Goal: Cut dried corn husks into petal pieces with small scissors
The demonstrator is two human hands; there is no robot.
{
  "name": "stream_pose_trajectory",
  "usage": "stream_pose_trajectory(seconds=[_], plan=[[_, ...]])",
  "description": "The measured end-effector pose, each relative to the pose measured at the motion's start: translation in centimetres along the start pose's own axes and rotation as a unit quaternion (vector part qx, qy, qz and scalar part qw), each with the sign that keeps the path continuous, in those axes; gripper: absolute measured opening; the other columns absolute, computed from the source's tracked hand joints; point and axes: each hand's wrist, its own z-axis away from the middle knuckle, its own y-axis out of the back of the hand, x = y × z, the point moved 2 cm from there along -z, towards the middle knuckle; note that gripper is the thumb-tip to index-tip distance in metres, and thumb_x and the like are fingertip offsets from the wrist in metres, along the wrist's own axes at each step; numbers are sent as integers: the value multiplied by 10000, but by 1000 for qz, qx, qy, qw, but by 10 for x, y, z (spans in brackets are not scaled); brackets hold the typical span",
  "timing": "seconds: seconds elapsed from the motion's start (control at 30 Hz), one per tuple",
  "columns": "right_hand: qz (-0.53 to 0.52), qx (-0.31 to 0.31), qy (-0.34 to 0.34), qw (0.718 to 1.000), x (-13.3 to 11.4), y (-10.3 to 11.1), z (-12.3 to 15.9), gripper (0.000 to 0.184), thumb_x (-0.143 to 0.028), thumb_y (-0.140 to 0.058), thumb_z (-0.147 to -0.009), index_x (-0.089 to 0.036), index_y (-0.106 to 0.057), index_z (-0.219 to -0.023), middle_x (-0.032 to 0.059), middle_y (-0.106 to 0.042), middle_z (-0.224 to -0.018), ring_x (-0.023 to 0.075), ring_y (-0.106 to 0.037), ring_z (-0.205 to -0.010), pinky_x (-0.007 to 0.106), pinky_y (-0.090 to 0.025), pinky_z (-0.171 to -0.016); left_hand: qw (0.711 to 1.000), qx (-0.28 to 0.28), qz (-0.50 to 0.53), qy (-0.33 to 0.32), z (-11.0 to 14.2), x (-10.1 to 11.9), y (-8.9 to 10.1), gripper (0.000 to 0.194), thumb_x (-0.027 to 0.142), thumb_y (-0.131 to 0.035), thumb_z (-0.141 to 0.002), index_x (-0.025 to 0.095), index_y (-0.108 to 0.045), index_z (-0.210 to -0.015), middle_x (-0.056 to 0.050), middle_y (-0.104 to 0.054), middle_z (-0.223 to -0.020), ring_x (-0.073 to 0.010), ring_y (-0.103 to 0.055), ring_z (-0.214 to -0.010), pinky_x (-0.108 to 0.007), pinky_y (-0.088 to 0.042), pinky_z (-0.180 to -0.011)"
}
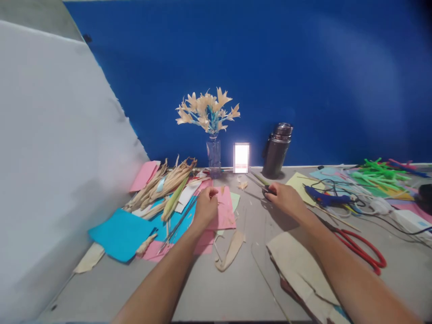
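My right hand (283, 196) is closed around the dark handles of a pair of scissors (265, 188), whose blades point away to the upper left, low over the table. My left hand (206, 204) hovers at the left edge of a pink paper sheet (225, 211). Its fingers are curled together, and whatever they may pinch is too small to make out. Small pale scraps (242, 185) lie between the hands and the wall. Nearer to me is a curved piece of dried husk (234, 252). A bundle of dried corn husks (168, 182) rests on coloured paper to the left.
Pale husk flowers (207, 108) stand in a clear bottle (213, 155) by the blue wall. A dark thermos (277, 150) and a bright screen (241, 157) are beside it. Rightward lie a blue glue gun (326, 196), cables, green pipe cleaners (380, 173) and red-handled scissors (362, 247).
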Motion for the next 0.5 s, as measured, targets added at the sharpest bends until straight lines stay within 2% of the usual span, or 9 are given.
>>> stream_pose_trajectory(seconds=[0.1, 0.2, 0.33, 0.4, 0.5], plan=[[33, -24, -5, 999, 9, 0, -2, 183, -336, -620, -819, -180, -709, -855, 102, -735, -863, 246, -649, -821, 281, -343, -642, 997, -4, -73, 17, -8, -11, 3, 265, 71, -444, -786, 156, -639, -944, -54, -675, -863, -153, -615, -688, -282, -480, -698], [52, -37, -8, 998, 11, 5, -2, 184, -338, -613, -813, -186, -709, -857, 96, -728, -862, 237, -644, -811, 275, -325, -618, 990, -19, -139, 19, -8, -15, 5, 279, 52, -437, -780, 159, -632, -949, -45, -679, -822, -147, -605, -636, -273, -452, -655], [70, -56, -15, 996, 16, 11, -2, 176, -347, -622, -800, -193, -706, -814, 77, -725, -828, 217, -641, -764, 267, -312, -586, 974, -40, -223, -22, -6, -15, 5, 108, 125, -540, -791, 148, -646, -786, -94, -675, -842, -193, -621, -794, -293, -429, -733], [82, -64, -24, 994, 19, 13, -2, 192, -369, -618, -801, -199, -708, -803, 77, -724, -822, 218, -638, -743, 270, -300, -567, 964, -49, -257, -42, -5, -15, 4, 102, 178, -580, -800, 148, -640, -723, -112, -666, -846, -215, -613, -844, -307, -417, -763], [95, -77, -31, 992, 21, 18, -1, 205, -389, -615, -798, -215, -719, -823, 75, -727, -841, 223, -638, -749, 271, -295, -556, 953, -50, -295, -55, -4, -17, 2, 113, 175, -569, -816, 150, -646, -737, -116, -663, -866, -214, -606, -852, -306, -404, -766]])
